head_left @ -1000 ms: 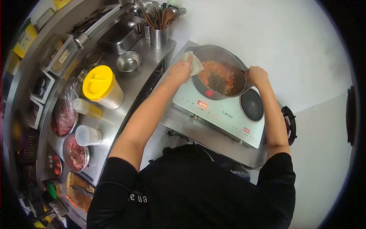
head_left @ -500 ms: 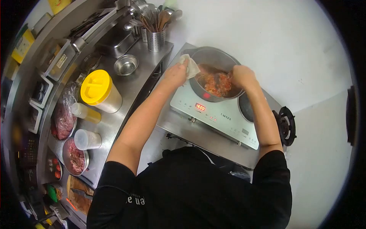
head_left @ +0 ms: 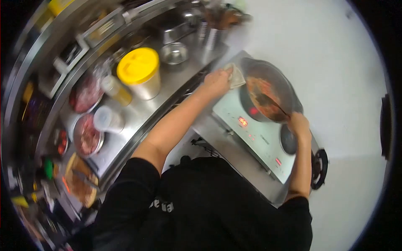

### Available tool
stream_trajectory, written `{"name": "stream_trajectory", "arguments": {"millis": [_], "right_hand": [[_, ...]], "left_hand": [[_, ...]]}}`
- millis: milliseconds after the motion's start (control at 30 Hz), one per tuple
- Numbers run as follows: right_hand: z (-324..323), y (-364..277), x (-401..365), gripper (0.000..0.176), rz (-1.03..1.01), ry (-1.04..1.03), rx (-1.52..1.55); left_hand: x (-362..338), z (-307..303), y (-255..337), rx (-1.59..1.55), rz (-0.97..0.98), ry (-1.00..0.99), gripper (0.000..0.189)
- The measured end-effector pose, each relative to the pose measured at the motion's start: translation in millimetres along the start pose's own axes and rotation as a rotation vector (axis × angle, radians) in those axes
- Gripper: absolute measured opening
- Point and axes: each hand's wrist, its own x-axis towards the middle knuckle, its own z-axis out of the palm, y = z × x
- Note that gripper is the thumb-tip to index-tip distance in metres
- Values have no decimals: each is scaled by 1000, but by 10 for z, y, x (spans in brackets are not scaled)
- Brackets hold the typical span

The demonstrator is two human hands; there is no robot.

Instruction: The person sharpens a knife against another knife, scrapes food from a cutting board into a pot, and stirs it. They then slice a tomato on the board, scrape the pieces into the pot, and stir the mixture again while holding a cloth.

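Observation:
A deep dark pot point(head_left: 281, 79) stands on the left hob of a white double induction cooker point(head_left: 247, 134). Inside it lies reddish, chunky food point(head_left: 268, 109), perhaps meat in sauce. My left hand point(head_left: 217, 82) is closed on a folded pale cloth point(head_left: 238, 78) at the pot's left side; whatever handle lies beneath is hidden. My right hand point(head_left: 299, 124) grips the thin handle of a dark spatula point(head_left: 274, 102) over the pot's near right rim. The spatula's broad end rests in the food. Motion blurs the view.
Left of the cooker, a steel counter point(head_left: 144, 115) holds a yellow-lidded container point(head_left: 138, 67), a squeeze bottle point(head_left: 117, 90), a white-lidded tub point(head_left: 109, 119) and a bowl of raw meat point(head_left: 88, 136). A knife point(head_left: 85, 178) lies on a wooden board point(head_left: 77, 190).
The view has turned and shifted. My right hand has pulled back to the pot's near right rim, exposing the spatula. The left hand still holds the cloth at the pot.

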Motion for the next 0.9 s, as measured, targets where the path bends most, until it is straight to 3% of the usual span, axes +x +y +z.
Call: {"name": "stream_trajectory", "arguments": {"millis": [33,133,167,200,233,267,300,333,400,467,500,567,633,700,833,900], "right_hand": [[-38,-54,-56,26,0,-32,30],[79,-56,-93,33,-113,-35,-30],[98,-115,-23,35,-163,-78,-92],[70,-225,-96,32,-258,114,-40],[114,-340,-95,26,-296,288,26],[104,-528,32,20,-335,458,108],[-102,-843,28,17,-426,453,234],[-286,-1146,-28,15,-500,435,356],[-176,-1745,78,15,-626,430,712],[-392,-2488,-270,23,-875,433,782],[-408,-2793,-403,21,-930,336,776],[-365,-3409,-719,20,-1141,224,836],[-324,-3980,-1094,18,-1320,135,844],[-362,-4546,-1557,16,-1519,90,850],[-295,-5615,-2602,22,-1801,-76,714],[-82,-6173,-3148,28,-1876,-170,608]], "left_hand": [[-149,33,-185,-46,-74,98,47],[-616,118,-607,5,-344,-95,40],[-764,206,-691,82,-263,-206,45],[-897,248,-710,7,-268,-357,56],[-1060,514,-888,-43,-107,-288,72],[-1122,454,-801,-69,-221,-427,85],[-1150,707,-921,-87,-182,-389,91],[-1247,536,-835,1,-168,-370,92],[-1539,476,-956,16,-243,-232,90],[-1945,238,-1054,-111,-275,32,87],[-2234,135,-1135,-66,-275,189,84],[-2866,-59,-1401,-20,-376,315,83],[-3558,-371,-1502,48,-473,431,82],[-4314,-797,-1479,-22,-752,538,81],[-5696,-1357,-1598,175,-947,941,88],[-6268,-1658,-1667,222,-1040,1014,88]]}}
